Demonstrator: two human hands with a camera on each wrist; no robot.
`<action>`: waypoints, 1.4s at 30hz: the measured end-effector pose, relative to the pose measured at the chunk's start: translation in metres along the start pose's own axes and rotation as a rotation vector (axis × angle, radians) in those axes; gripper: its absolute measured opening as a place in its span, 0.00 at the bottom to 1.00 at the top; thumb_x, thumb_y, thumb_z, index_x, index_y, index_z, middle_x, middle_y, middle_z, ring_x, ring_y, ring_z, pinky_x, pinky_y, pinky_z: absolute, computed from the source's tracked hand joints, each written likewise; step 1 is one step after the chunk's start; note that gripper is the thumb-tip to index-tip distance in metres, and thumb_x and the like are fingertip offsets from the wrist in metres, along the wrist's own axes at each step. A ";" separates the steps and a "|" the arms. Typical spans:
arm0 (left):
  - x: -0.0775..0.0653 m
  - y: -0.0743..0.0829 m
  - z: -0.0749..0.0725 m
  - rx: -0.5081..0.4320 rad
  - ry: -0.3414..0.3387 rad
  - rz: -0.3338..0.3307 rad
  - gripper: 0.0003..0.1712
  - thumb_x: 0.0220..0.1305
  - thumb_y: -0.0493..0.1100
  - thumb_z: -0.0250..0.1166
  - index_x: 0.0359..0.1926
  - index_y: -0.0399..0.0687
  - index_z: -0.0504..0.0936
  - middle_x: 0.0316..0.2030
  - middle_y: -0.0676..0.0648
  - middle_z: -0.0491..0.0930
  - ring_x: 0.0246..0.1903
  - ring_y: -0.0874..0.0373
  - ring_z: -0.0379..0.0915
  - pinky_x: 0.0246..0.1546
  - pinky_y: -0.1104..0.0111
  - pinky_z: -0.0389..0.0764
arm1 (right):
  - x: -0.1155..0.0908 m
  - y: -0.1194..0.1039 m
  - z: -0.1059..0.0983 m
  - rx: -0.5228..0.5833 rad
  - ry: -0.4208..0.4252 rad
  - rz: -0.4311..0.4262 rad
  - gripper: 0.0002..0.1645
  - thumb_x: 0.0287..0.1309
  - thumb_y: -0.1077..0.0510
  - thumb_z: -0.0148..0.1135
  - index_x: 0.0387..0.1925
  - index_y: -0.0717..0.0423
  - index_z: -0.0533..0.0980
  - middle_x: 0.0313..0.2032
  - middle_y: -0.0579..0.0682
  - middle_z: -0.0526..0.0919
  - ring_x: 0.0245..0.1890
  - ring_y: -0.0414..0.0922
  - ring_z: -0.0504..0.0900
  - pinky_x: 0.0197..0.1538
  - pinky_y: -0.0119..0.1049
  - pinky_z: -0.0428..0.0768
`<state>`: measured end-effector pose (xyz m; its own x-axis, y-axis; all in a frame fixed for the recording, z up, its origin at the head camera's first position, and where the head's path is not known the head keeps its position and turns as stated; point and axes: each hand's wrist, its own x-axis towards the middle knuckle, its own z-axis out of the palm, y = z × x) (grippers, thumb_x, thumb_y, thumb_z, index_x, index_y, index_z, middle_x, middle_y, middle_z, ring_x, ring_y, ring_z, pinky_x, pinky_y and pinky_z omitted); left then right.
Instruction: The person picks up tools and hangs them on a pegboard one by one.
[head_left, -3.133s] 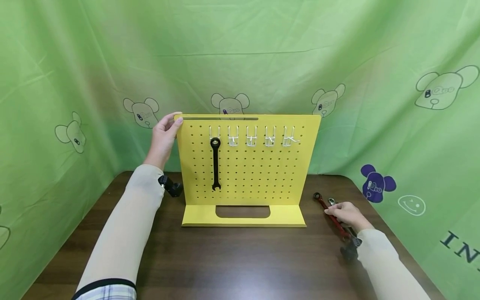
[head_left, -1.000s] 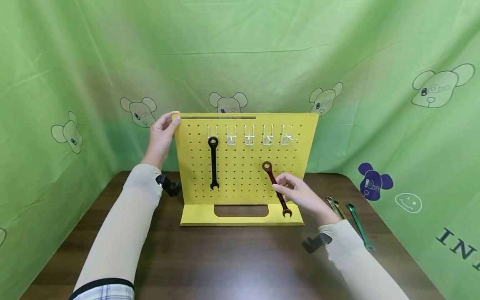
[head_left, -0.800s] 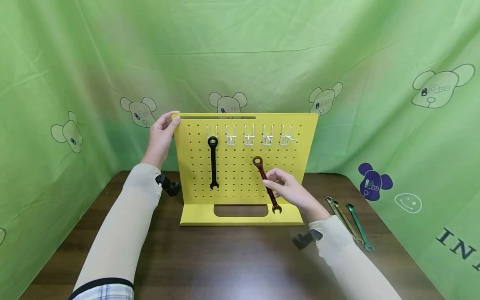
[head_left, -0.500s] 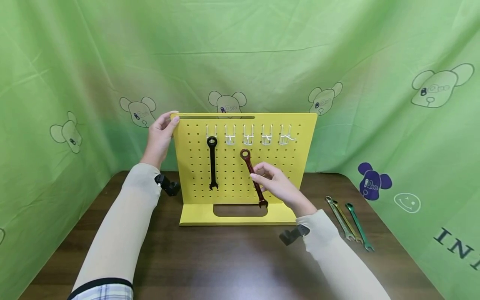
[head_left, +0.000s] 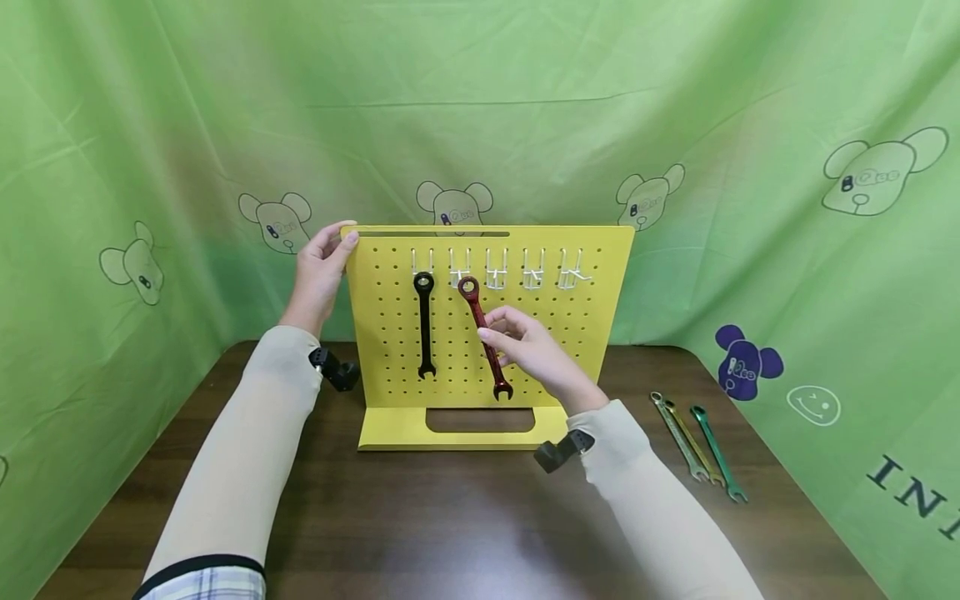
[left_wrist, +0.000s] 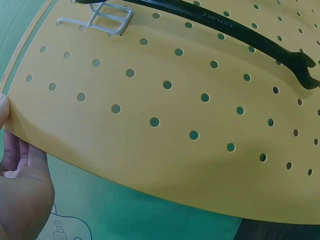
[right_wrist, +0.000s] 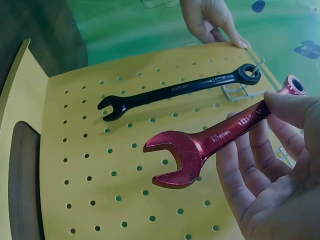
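My left hand point(head_left: 321, 275) pinches the upper left corner of a yellow pegboard point(head_left: 525, 367), thumb in front and fingers behind. A red combination wrench point(head_left: 486, 337) is held by its shaft between the thumb and fingers of my right hand point(head_left: 528, 346). Its ring end overlaps the second white wire hook point(head_left: 460, 258) in the head view, and its open jaw points down. To the left, a black combination wrench point(head_left: 425, 329) hangs by its ring from the first hook. In the right wrist view the red wrench point(right_wrist: 220, 137) is in front of the board.
Three more white hooks, one of them this bent-looking hook point(head_left: 573, 271), line the board's top right. On the brown table point(head_left: 465, 517) at right lie a silver wrench point(head_left: 678, 437), a gold wrench point(head_left: 697, 446) and a green wrench point(head_left: 718, 454). A green curtain point(head_left: 480, 100) stands behind.
My right hand has picked up the red wrench from the table at right and carried it left and up across the board to the second hook. The left hand stays on the corner.
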<state>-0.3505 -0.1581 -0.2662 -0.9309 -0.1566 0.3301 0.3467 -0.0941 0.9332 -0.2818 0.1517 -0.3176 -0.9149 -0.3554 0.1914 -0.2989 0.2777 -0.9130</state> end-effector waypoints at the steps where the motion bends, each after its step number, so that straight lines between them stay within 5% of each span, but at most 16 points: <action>1: 0.000 0.000 0.000 -0.007 0.000 0.001 0.22 0.70 0.47 0.65 0.61 0.47 0.79 0.46 0.49 0.78 0.42 0.60 0.75 0.42 0.76 0.78 | 0.001 0.000 0.001 0.003 -0.001 -0.001 0.16 0.72 0.50 0.60 0.52 0.57 0.73 0.53 0.67 0.76 0.47 0.51 0.76 0.45 0.44 0.82; 26: 0.000 -0.001 0.000 0.009 0.003 -0.004 0.21 0.70 0.48 0.64 0.61 0.49 0.79 0.48 0.49 0.78 0.43 0.60 0.75 0.44 0.75 0.78 | 0.032 0.014 0.019 0.111 0.050 0.082 0.19 0.70 0.53 0.61 0.55 0.62 0.73 0.45 0.55 0.78 0.44 0.48 0.78 0.51 0.43 0.83; 42: 0.000 0.000 -0.001 0.011 -0.004 -0.001 0.22 0.70 0.48 0.64 0.62 0.47 0.78 0.47 0.49 0.77 0.43 0.60 0.75 0.44 0.74 0.78 | 0.038 0.013 0.026 0.132 0.058 0.110 0.24 0.71 0.53 0.61 0.59 0.64 0.72 0.54 0.59 0.78 0.52 0.53 0.79 0.56 0.43 0.81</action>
<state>-0.3507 -0.1586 -0.2667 -0.9318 -0.1524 0.3294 0.3442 -0.0835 0.9352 -0.3130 0.1190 -0.3314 -0.9555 -0.2759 0.1047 -0.1613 0.1912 -0.9682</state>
